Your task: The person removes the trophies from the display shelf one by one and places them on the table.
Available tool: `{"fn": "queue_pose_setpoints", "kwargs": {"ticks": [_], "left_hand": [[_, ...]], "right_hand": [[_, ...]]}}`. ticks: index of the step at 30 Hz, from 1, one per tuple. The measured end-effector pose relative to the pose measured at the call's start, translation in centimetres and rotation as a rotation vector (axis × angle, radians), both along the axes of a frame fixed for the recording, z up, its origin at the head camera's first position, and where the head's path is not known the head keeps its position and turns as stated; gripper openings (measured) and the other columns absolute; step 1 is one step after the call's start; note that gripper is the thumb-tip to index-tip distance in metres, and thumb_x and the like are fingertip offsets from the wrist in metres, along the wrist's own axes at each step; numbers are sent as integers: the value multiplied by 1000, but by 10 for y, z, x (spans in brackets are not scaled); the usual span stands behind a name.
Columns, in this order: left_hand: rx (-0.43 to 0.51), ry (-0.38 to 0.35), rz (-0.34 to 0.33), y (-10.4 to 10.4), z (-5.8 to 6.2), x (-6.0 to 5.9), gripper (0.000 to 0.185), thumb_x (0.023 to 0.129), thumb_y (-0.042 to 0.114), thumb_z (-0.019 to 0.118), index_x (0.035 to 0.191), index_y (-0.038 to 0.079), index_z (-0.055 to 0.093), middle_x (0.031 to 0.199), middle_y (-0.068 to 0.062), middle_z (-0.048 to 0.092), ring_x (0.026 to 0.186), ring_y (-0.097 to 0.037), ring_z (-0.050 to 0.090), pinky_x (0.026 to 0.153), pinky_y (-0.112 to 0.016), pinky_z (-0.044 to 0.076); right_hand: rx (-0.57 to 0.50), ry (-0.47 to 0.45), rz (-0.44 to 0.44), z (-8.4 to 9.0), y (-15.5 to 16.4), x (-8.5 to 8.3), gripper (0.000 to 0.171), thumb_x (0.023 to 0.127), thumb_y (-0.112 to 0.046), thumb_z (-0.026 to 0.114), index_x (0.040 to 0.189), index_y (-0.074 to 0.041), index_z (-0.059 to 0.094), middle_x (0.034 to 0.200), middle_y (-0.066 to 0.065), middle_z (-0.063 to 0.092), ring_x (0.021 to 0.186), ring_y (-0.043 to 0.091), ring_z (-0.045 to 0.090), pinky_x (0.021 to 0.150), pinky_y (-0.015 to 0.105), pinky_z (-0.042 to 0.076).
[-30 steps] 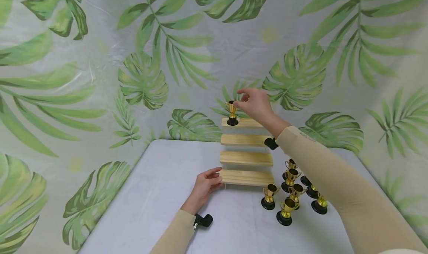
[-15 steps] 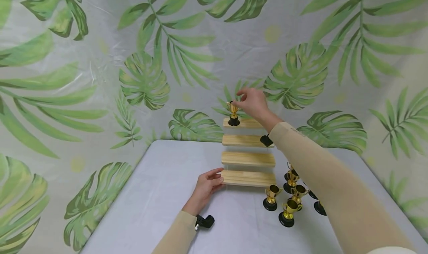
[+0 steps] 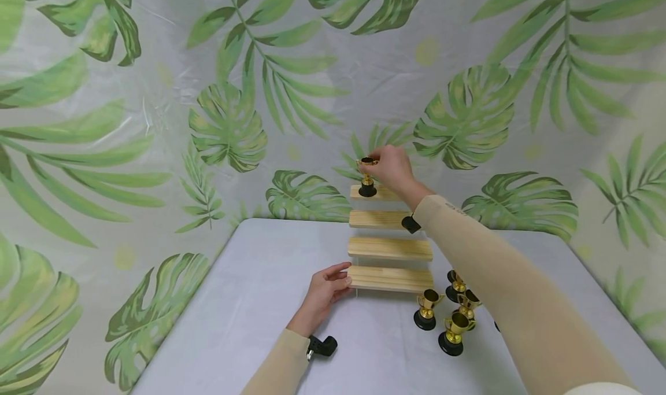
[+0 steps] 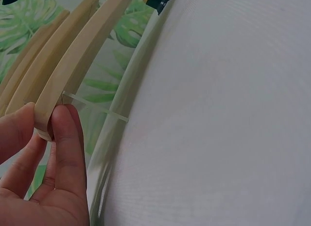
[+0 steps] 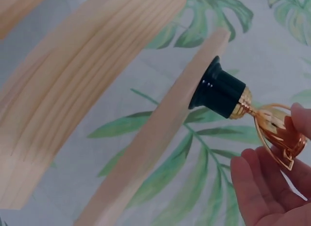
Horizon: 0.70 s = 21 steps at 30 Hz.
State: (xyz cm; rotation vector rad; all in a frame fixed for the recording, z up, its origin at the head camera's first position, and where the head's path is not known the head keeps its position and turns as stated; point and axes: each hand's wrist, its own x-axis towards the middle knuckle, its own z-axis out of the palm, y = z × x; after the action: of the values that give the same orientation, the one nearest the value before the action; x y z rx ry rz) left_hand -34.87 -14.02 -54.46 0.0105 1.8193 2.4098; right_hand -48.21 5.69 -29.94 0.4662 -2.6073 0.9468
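A small gold trophy cup [image 3: 367, 178] with a black base stands at the left end of the top board [image 3: 385, 194] of a four-step wooden display stand. My right hand [image 3: 393, 166] holds its gold bowl; in the right wrist view, thumb and fingers are at the bowl and handles of the trophy [image 5: 277, 124], its base against the board [image 5: 160, 124]. Low on the left, my left hand [image 3: 324, 294] pinches the left end of the lowest board [image 3: 390, 277]. The left wrist view shows thumb and fingers of this hand [image 4: 63, 158] around the board's end [image 4: 73, 65].
Several more gold trophies stand right of the stand, such as the front one [image 3: 454, 332] and one near the lowest board [image 3: 428, 309]; the right sleeve [image 3: 484, 262] hides some. A white cloth covers the table [image 3: 260, 279]. A leaf-patterned sheet [image 3: 291, 94] hangs behind.
My right hand has lowered slightly, and its fingers have come down behind the trophy's rim. The left hand keeps its hold on the lowest board. The whole view has shifted a little.
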Motion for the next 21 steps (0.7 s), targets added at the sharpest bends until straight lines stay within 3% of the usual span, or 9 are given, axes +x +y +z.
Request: {"fn": "queue_pose_setpoints", "kwargs": {"ticks": [6,21], "left_hand": [[9,9,-4,1,-1,0,46,88,-3,73,133,-1,63,105,-12,62,87,-19,67,83,-35,59],[19,1,8,3,2,-4,45,88,-3,72,132,-1,64,106,-13,62,88,-19,67,83,-34,59]], "right_hand": [[-14,17,-12,-4,-2,-3,37,90,-31,78,117,-6,75,105,10,72,89,24,65,71,40,57],[-1,38,36,5,-3,4,38,89,-29,79,117,-4,75,101,10,74,81,20,67,66,37,57]]}}
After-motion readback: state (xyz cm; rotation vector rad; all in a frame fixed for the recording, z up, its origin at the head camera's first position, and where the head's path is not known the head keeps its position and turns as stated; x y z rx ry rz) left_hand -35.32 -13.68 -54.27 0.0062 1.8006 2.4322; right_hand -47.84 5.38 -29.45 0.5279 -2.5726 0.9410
